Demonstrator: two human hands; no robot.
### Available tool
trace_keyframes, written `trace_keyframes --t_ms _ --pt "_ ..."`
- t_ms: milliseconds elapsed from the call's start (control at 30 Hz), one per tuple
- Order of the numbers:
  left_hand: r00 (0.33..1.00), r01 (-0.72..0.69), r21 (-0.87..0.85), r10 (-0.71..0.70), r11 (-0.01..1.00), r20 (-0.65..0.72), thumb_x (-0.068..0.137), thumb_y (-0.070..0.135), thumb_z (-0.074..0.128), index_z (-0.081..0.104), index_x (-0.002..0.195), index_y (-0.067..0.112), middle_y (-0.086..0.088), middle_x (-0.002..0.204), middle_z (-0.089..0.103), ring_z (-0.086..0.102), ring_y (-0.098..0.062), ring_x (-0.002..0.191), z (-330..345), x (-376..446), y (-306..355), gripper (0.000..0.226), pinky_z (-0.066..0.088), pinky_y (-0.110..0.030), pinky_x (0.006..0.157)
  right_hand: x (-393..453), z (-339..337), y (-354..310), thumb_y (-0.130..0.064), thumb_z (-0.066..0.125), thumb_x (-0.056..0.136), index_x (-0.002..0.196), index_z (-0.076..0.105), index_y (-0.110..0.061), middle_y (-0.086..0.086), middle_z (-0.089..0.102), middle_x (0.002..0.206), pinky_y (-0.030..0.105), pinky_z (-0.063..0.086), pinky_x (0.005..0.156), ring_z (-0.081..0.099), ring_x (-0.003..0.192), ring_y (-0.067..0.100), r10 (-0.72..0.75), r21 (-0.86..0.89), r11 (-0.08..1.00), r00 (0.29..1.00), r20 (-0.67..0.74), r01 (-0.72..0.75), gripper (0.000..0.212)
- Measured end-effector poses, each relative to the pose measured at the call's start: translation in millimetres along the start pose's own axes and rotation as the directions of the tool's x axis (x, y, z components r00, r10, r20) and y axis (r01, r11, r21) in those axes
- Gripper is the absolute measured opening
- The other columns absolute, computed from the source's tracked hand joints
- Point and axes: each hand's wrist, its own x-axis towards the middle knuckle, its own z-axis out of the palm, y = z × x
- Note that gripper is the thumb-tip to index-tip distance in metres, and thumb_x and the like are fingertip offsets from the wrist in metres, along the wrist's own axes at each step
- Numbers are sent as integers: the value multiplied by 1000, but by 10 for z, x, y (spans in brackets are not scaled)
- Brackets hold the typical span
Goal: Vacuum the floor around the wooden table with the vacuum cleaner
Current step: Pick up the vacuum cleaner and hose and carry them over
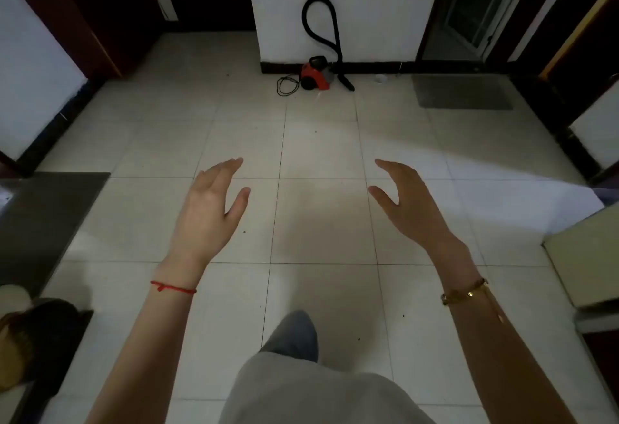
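- Head view: the left hand (209, 204) and the right hand (407, 204) are both held out over the tiled floor (318, 142), fingers straight and relaxed, palms turned toward each other, holding nothing.
- The red canister vacuum cleaner (316, 73) sits far ahead at the foot of the white wall, well apart from both hands. Its black hose (320, 22) loops up against the wall, and the nozzle (346, 82) rests on the floor just right of the body.
- The power cord (287, 84) lies in a loose coil on the floor just left of the canister. It could snag a foot or tangle round the canister if the machine is pulled away before the cord is gathered.
- Pulling on the hose rather than the handle could tip the small canister over.
- A grey mat (464, 91) lies far right by the doorway; its edge could catch the nozzle or be sucked up.
- No wooden table can be told for certain; a pale surface (582, 266) shows at the near right edge.
- No brand, label or writing can be read.
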Motion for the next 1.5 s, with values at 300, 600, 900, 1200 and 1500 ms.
trace_keyframes --t_ms 300,600,900,1200,1500 --pt "996 73 7 -73 997 42 97 27 50 43 141 14 -8 138 50 45 -24 129 557 838 -292 46 37 -45 108 1002 223 446 -40 46 97 144 35 -21 -3 40 147 32 27 114 33 137 13 56 -11 998 997 45 -55 51" --pt "995 67 7 -67 998 77 97 29 48 41 142 14 -4 139 49 42 -19 131 992 2699 -754 47 33 -44 111 2868 333 788 -42 45 97 144 35 -22 -3 40 147 31 26 112 34 138 14 75 -41 997 995 70 -72 53" --pt "995 6 16 -7 1000 96 98 31 47 40 143 13 -6 140 48 43 -21 131 1386 4569 -1079 49 35 -45 110 4527 278 1192 -41 47 97 143 36 -21 -1 41 147 33 29 111 35 137 16 116 -58 992 993 25 -114 52" --pt "989 9 2 -9 1000 147 97 28 49 39 143 16 -4 141 47 42 -19 131 2200 6257 -1358 48 34 -44 111 6142 490 1988 -43 47 96 143 37 -19 1 42 146 33 30 111 37 136 17 145 -43 989 989 30 -144 54" --pt "995 19 11 -20 1000 95 97 29 49 40 141 15 -4 137 49 46 -19 127 2849 8432 -1435 48 38 -45 109 8437 190 2714 -40 48 96 143 36 -20 -1 42 145 33 31 112 36 136 14 75 -41 997 995 62 -72 52"
